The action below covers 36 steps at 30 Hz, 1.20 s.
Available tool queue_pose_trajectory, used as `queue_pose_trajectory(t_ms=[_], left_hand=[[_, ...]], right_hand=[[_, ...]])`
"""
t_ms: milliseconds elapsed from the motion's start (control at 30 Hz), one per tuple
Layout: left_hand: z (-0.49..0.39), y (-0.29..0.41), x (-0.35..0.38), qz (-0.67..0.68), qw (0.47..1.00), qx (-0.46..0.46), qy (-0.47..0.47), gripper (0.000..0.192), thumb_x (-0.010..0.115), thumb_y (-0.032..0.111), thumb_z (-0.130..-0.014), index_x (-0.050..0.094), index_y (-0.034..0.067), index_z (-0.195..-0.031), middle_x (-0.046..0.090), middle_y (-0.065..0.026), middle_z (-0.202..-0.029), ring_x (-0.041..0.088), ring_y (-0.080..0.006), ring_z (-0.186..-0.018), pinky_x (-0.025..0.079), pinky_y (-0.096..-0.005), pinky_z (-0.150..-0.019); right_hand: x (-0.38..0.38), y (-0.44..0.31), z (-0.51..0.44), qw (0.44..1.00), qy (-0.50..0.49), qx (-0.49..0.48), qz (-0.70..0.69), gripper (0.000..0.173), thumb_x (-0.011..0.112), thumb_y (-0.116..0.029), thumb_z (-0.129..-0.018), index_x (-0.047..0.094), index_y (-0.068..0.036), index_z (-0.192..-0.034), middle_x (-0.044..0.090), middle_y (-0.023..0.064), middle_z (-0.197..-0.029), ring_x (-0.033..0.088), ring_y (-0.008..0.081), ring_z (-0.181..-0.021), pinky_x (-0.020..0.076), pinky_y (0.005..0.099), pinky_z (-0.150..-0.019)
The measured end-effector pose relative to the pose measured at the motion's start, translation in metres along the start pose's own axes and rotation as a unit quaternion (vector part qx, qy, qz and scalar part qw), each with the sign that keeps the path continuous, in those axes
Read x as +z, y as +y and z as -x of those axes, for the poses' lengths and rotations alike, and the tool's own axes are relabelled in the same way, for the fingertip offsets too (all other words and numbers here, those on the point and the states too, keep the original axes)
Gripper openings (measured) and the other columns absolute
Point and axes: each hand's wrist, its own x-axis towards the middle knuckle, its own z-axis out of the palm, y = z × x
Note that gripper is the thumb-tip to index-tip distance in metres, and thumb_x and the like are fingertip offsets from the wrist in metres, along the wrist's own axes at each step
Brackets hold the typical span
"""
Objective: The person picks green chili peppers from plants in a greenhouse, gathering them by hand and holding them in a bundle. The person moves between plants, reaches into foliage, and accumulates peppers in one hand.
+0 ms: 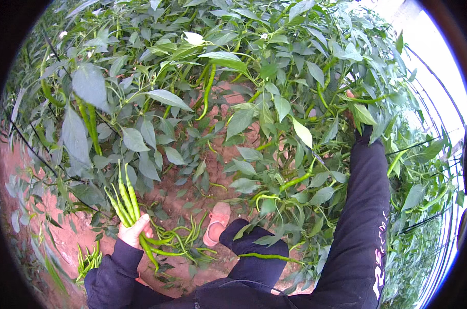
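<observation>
My left hand (135, 231) grips a bunch of long green chili peppers (127, 202), their tips fanned upward and some hanging below the fist. Just right of it, a loose pile of green chili peppers (185, 239) lies on the reddish soil. My right arm stretches forward into the pepper plants (249, 119). Only bits of my right hand (349, 94) show among the leaves, with a fingertip beside a long green pepper (372, 100); leaves hide the rest of its grip. One more chili pepper (272, 255) lies across my dark trouser leg.
Another heap of green peppers (88, 260) lies at the lower left. Peppers hang from the plants, such as one at the centre (208, 90). Dark cords (32, 150) run through the foliage. My pink shoe (218, 222) stands on the soil (214, 170).
</observation>
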Motion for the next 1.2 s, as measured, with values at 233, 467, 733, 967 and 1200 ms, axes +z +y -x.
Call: queue_pose_trajectory(t_ms=[233, 467, 733, 967, 1200], left_hand=[[0.017, 0.007, -0.003, -0.006, 1.0, 0.019, -0.022, 0.019, 0.064, 0.01, -0.079, 0.049, 0.005, -0.089, 0.049, -0.0042, -0.058, 0.048, -0.016, -0.046, 0.043, -0.0301, -0.046], [0.038, 0.012, -0.006, -0.014, 0.998, 0.041, -0.038, 0.021, 0.066, 0.012, -0.077, 0.049, 0.009, -0.09, 0.047, -0.0023, -0.058, 0.047, -0.0158, -0.045, 0.042, -0.0311, -0.046], [0.062, 0.023, -0.008, 0.029, 0.997, 0.052, -0.059, 0.017, 0.063, 0.008, -0.078, 0.05, 0.006, -0.088, 0.048, -0.0039, -0.058, 0.048, -0.0158, -0.046, 0.041, -0.0296, -0.046], [0.069, 0.025, -0.009, 0.029, 0.996, 0.058, -0.058, 0.018, 0.064, 0.007, -0.078, 0.049, 0.006, -0.089, 0.049, -0.0037, -0.059, 0.049, -0.0161, -0.047, 0.042, -0.0302, -0.046], [0.083, 0.025, 0.002, 0.008, 0.983, 0.128, -0.132, 0.017, 0.062, 0.012, -0.081, 0.054, 0.004, -0.093, 0.06, -0.0069, -0.078, 0.056, -0.0136, -0.062, 0.047, -0.0257, -0.055]], right_hand=[[-0.002, -0.034, 0.02, 0.998, 0.05, 0.032, -0.007, 0.031, 0.045, -0.029, -0.082, 0.06, -0.005, -0.094, 0.06, 0.0154, -0.094, 0.059, 0.0258, -0.084, 0.046, 0.0349, -0.073], [-0.032, -0.057, 0.034, 0.992, 0.077, 0.036, 0.091, 0.035, 0.045, -0.034, -0.081, 0.063, -0.005, -0.091, 0.061, 0.0166, -0.09, 0.06, 0.0272, -0.082, 0.0462, 0.0364, -0.073], [-0.113, -0.128, 0.048, 0.944, 0.117, 0.056, 0.302, 0.048, 0.044, -0.044, -0.077, 0.064, -0.004, -0.092, 0.062, 0.019, -0.094, 0.06, 0.0335, -0.092, 0.0453, 0.0407, -0.08], [-0.173, -0.209, 0.068, 0.929, 0.335, -0.154, -0.023, 0.036, 0.039, -0.028, -0.088, 0.059, 0.001, -0.093, 0.061, 0.0163, -0.095, 0.059, 0.0244, -0.083, 0.044, 0.0353, -0.078], [-0.136, -0.308, 0.179, 0.839, 0.071, -0.207, -0.498, 0.028, 0.039, -0.024, -0.093, 0.046, 0.002, -0.1, 0.057, 0.0123, -0.08, 0.057, 0.0182, -0.071, 0.0483, 0.0285, -0.066]])
